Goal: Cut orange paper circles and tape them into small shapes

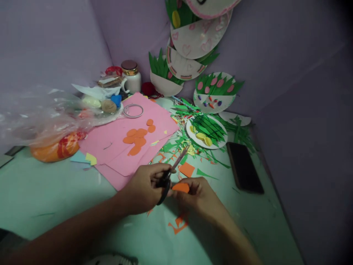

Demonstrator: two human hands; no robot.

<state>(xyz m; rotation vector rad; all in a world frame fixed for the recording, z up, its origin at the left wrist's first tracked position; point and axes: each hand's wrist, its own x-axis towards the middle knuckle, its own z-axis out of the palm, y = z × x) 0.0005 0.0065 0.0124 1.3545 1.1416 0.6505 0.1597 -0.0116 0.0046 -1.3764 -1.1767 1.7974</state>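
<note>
My left hand [145, 187] is closed round the black handles of a pair of scissors [180, 159], whose blades point up and away to the right. Between the thumb and fingers of my right hand [197, 193] is an orange paper oval [181, 187], close beside the scissor handles. Just beyond my hands lies an orange paper square [186, 169]. Orange offcuts [178, 223] lie on the table in front of me. Several cut orange ovals [136, 138] rest in a cluster on pink paper sheets [117, 156] at the left.
A white paper plate [188, 129] with green strips and yellow ovals sits among green scraps [168, 147]. To the right lies a black phone [245, 167]. Plastic wrapping [41, 117], a lidded jar [132, 79] and a ring [133, 110] are at the left. Decorated plates [212, 101] lean against the wall.
</note>
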